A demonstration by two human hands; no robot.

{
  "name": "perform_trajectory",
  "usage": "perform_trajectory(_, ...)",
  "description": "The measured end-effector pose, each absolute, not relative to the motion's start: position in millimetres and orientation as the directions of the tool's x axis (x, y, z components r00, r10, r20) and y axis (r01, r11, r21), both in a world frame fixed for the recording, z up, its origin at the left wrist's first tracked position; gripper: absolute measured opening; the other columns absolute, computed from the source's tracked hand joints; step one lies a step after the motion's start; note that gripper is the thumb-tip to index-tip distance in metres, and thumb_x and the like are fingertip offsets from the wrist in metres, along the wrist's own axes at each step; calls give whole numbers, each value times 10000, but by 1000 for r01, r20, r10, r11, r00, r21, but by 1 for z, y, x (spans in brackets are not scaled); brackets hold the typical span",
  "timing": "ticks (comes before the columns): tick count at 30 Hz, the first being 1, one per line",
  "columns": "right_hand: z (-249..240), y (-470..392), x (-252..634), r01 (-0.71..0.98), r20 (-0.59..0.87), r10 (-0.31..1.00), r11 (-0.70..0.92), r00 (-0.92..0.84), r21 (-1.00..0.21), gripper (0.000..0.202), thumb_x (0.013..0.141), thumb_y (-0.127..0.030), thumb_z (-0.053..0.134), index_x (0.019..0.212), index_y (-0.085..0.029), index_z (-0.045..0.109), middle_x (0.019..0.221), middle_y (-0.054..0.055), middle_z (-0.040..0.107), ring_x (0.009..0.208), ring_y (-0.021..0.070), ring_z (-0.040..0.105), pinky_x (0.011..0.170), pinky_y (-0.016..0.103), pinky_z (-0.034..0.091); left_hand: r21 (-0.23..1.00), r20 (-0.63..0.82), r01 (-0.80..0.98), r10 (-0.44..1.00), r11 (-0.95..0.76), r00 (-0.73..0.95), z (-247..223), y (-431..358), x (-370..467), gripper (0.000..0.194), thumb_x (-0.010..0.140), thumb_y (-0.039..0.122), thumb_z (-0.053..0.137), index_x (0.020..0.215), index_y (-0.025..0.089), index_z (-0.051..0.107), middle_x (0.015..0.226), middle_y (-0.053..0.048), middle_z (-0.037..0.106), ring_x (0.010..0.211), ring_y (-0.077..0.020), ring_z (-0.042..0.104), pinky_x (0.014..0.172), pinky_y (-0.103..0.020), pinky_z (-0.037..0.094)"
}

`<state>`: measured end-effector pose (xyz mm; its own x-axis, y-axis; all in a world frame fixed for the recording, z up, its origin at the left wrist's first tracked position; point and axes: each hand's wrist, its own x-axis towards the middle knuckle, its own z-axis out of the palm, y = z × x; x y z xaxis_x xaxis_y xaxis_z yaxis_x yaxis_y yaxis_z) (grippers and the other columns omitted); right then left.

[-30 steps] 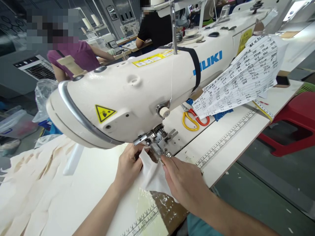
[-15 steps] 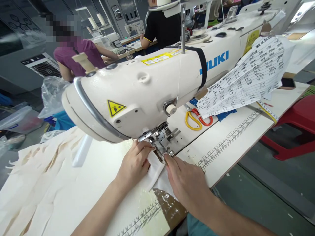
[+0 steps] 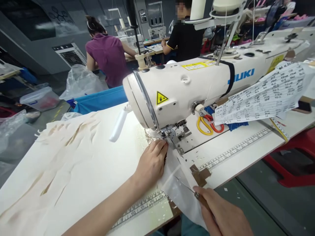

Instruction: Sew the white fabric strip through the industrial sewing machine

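Observation:
My left hand (image 3: 152,161) is closed, its fingertips pressed together on the white fabric (image 3: 183,196) close beside the needle area (image 3: 172,133) of a white sewing machine (image 3: 169,83). From there the fabric runs toward me and hangs over the table's front edge. My right hand (image 3: 221,209) is wrapped round the wooden handle of an awl (image 3: 202,200), at the lower right. The awl's thin metal shaft points up and left across the fabric. Most of the handle is hidden in the palm.
Yellow-and-red-handled scissors (image 3: 205,126) lie behind the needle area. A handwritten paper sheet (image 3: 261,95) hangs against the machine. White cut pieces (image 3: 56,160) cover the left of the table. A red stool (image 3: 295,157) stands at right. Two people sit beyond.
My right hand has moved from the needle area down and right, toward me, with the awl. More white fabric shows between my hands. The camera view has turned, shifting the machine right.

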<state>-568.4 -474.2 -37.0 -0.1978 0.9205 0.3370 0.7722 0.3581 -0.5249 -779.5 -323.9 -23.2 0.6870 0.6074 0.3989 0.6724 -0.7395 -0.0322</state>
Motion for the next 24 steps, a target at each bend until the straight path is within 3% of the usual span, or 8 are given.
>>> perform_trajectory(4,-39,-468,-569,809,390,887,411,-248,-420,398,978,-84,372,1350,-203,451,999,83,726,758,193,743,583,247,602,4,386,634,587,-773,712,-23,-325,-788,421,936,54,364,1276,48,611,1290,-153,658,1243,-274,578,1034,-457,555)
perform_trajectory(9,-38,-467,-570,830,367,891,406,-268,-382,384,970,-83,367,1327,-177,473,1010,84,734,775,188,747,600,246,610,24,362,641,605,-767,710,-21,-325,-790,437,957,116,341,1300,66,609,1316,-133,656,1265,-274,575,1044,-474,537)
perform_trajectory(16,-26,-454,-576,869,435,859,413,-271,-273,324,978,-92,323,1216,-141,537,955,93,756,713,200,752,544,272,596,-6,360,683,636,-730,683,-28,-332,-783,486,959,192,361,1367,-16,524,1387,-219,571,1337,-344,491,1094,-499,473)
perform_trajectory(24,-24,-445,-575,889,341,894,384,-290,-249,307,1018,-144,326,1246,-147,531,985,98,743,734,202,751,510,275,584,36,360,724,685,-688,633,-28,-330,-781,475,967,211,342,1375,29,505,1334,-202,580,1270,-327,521,1042,-495,501)
